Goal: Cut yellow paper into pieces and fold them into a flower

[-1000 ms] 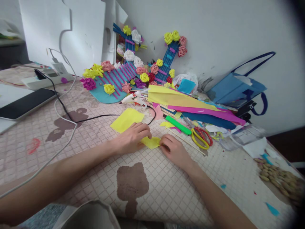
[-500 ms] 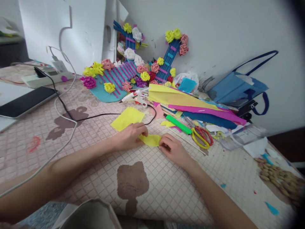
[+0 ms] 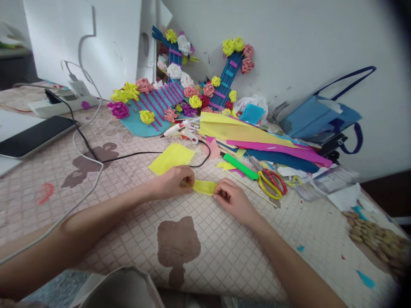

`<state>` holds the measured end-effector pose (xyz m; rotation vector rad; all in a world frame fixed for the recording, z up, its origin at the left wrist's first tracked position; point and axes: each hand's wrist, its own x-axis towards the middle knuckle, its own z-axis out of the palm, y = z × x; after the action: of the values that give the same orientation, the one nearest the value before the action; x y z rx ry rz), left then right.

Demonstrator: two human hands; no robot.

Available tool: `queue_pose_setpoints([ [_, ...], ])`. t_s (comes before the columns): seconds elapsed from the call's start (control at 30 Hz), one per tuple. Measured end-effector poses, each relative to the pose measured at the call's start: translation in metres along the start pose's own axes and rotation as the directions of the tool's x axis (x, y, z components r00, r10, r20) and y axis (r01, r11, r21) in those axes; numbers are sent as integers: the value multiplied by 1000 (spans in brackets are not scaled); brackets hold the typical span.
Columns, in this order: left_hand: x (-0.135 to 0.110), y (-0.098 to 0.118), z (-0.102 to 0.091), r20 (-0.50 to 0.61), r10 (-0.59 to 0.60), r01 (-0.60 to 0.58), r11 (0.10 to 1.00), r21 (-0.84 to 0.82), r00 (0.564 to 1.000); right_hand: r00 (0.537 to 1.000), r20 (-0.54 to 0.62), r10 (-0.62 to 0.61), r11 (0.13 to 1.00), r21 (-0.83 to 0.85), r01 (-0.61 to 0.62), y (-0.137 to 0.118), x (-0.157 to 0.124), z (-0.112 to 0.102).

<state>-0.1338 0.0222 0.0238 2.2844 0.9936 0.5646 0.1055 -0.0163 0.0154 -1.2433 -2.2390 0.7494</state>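
Note:
Between my two hands a yellow crepe paper strip (image 3: pixel 204 187) is stretched sideways just over the patterned tablecloth (image 3: pixel 224 239). My left hand (image 3: pixel 178 182) pinches its left end, and my right hand (image 3: pixel 228 196) pinches the right end. Behind my left hand lies a flat yellow paper sheet (image 3: pixel 173 157). A white glue gun (image 3: pixel 183 130) rests beyond that sheet, its black cord looping past my hands. To the right of my right hand are a green cutter (image 3: pixel 240 166) and scissors (image 3: pixel 269 184) with yellow and red handles.
Paper-flower-covered blue guitar shapes (image 3: pixel 154 107) stand at the back. Folded crepe paper (image 3: pixel 250 130) is stacked behind the scissors. A power strip (image 3: pixel 61 105) and a black phone-like device (image 3: pixel 37 136) are at left, a blue bag (image 3: pixel 321 117) and peanuts (image 3: pixel 375 239) at right.
My left hand has shifted slightly left, and the strip between my hands looks straighter and narrower. My right hand stays nearly in place.

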Motion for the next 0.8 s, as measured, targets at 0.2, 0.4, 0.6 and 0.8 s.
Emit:
queue_pose_setpoints([
  [0.2,-1,2,-2,9,-15,15,1000,-2,1000,999,-36,15,1000,-8,-15,1,0,4],
  [0.4,-2,4,1,-21,-35,36,999,27,999,998,-59,33,999,-16,-34,0,0,6],
  [0.6,-3,3,6,-65,-45,50,996,75,997,994,-103,43,999,-24,-46,-2,-1,7],
  [0.8,-3,3,6,-66,-54,60,993,97,996,996,-73,41,999,8,-40,0,-1,7],
])
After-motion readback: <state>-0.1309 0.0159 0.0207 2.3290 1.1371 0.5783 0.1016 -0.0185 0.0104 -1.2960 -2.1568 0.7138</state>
